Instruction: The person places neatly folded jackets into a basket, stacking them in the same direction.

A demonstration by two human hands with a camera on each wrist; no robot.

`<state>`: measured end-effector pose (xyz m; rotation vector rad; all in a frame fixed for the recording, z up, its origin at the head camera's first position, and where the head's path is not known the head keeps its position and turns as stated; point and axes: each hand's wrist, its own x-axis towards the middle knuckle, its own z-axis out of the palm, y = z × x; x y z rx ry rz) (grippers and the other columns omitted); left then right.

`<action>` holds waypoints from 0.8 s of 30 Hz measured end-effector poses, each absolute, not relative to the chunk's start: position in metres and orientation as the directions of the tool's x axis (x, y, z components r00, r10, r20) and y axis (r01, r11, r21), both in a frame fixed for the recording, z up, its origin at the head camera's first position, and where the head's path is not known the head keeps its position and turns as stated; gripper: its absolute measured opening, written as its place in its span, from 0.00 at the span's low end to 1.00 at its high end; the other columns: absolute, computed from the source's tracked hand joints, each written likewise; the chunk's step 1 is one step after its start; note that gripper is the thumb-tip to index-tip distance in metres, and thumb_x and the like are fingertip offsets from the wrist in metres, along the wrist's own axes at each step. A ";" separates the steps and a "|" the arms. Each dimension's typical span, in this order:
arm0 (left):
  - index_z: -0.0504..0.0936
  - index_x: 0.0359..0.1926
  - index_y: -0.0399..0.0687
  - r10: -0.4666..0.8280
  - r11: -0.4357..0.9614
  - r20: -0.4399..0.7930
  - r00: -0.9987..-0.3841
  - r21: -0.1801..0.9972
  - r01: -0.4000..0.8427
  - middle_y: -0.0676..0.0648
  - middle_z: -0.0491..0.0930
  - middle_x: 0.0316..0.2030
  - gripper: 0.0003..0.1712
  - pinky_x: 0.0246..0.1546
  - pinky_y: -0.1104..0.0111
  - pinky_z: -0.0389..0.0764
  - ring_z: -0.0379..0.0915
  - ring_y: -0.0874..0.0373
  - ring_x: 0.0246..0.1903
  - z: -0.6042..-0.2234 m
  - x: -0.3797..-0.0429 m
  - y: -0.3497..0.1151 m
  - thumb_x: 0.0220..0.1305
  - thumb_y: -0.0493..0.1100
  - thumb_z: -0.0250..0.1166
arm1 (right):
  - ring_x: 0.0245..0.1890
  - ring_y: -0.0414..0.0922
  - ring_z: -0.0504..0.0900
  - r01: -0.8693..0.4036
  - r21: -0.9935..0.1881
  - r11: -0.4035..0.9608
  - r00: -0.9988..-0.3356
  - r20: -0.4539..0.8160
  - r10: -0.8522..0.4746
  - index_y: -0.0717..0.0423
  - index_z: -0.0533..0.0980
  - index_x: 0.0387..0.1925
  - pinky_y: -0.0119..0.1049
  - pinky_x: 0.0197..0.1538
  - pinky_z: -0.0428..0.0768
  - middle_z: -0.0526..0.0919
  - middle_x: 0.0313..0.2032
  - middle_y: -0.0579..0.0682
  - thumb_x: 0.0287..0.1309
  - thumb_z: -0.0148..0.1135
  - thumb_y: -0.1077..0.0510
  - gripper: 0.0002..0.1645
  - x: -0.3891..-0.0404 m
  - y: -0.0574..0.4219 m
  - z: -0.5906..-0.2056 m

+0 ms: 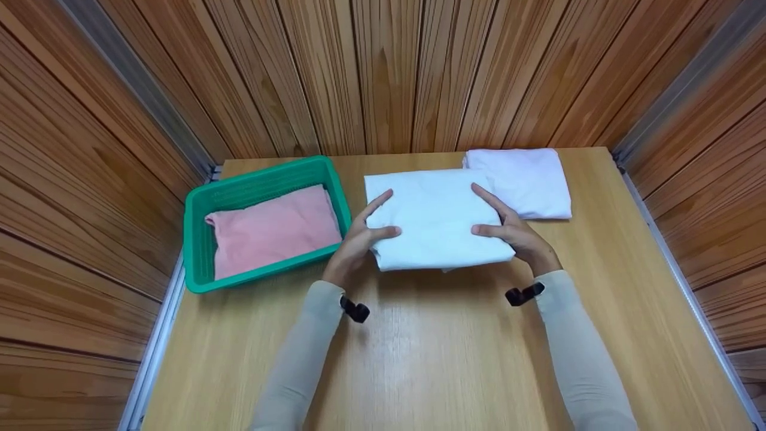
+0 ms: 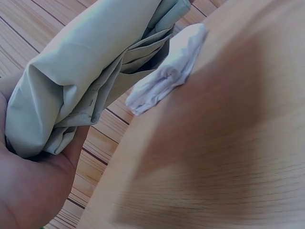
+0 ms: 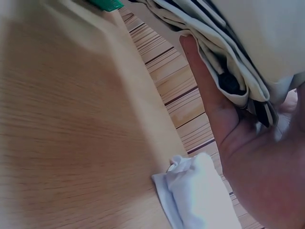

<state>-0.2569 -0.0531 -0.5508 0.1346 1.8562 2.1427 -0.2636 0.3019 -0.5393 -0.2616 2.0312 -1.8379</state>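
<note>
Both hands hold a folded white garment (image 1: 434,221) up off the table, and its shadow falls below. My left hand (image 1: 358,242) grips its left side, thumb and a finger on top. On the opposite side my right hand (image 1: 519,236) does the same. The left wrist view shows the garment's stacked layers (image 2: 81,71) lying in the left palm (image 2: 38,186). In the right wrist view, fingers (image 3: 209,90) reach under the layered edge, where something dark shows between the folds. The other fingers are mostly hidden beneath the garment.
A green plastic basket (image 1: 190,239) stands at the left with a folded pink cloth (image 1: 275,230) inside. Another folded white cloth (image 1: 526,182) lies at the back right, partly behind the held garment. Wooden panel walls (image 1: 389,78) border the table (image 1: 419,359) behind and at both sides.
</note>
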 end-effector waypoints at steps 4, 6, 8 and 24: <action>0.72 0.76 0.76 0.283 -0.132 -0.145 -0.948 0.973 -0.188 0.57 0.57 0.83 0.47 0.81 0.39 0.46 0.46 0.51 0.82 -0.545 -0.258 -0.055 0.61 0.39 0.78 | 0.86 0.52 0.33 0.105 -0.986 0.127 -0.907 -0.148 -0.395 0.31 0.52 0.85 0.66 0.82 0.33 0.35 0.87 0.44 0.67 0.70 0.61 0.55 -0.265 0.300 -0.534; 0.72 0.76 0.76 0.284 -0.133 -0.145 -0.948 0.973 -0.189 0.57 0.56 0.83 0.47 0.81 0.39 0.47 0.47 0.51 0.82 -0.543 -0.259 -0.056 0.61 0.39 0.78 | 0.86 0.53 0.33 0.108 -0.986 0.128 -0.907 -0.150 -0.393 0.30 0.52 0.85 0.67 0.82 0.32 0.35 0.87 0.44 0.67 0.70 0.60 0.56 -0.266 0.299 -0.532; 0.72 0.76 0.77 0.287 -0.134 -0.143 -0.947 0.973 -0.187 0.57 0.56 0.83 0.47 0.80 0.39 0.49 0.47 0.51 0.81 -0.541 -0.260 -0.058 0.61 0.39 0.78 | 0.86 0.53 0.33 0.116 -0.985 0.127 -0.907 -0.157 -0.391 0.30 0.52 0.85 0.67 0.81 0.32 0.34 0.87 0.45 0.67 0.70 0.60 0.56 -0.267 0.299 -0.530; 0.70 0.77 0.77 0.293 -0.083 -0.127 -0.948 0.984 -0.157 0.56 0.54 0.84 0.47 0.80 0.39 0.50 0.46 0.51 0.82 -0.532 -0.263 -0.075 0.62 0.43 0.78 | 0.86 0.51 0.37 0.084 -0.993 0.089 -0.902 -0.113 -0.417 0.34 0.53 0.86 0.61 0.83 0.37 0.37 0.87 0.46 0.66 0.71 0.63 0.57 -0.271 0.282 -0.524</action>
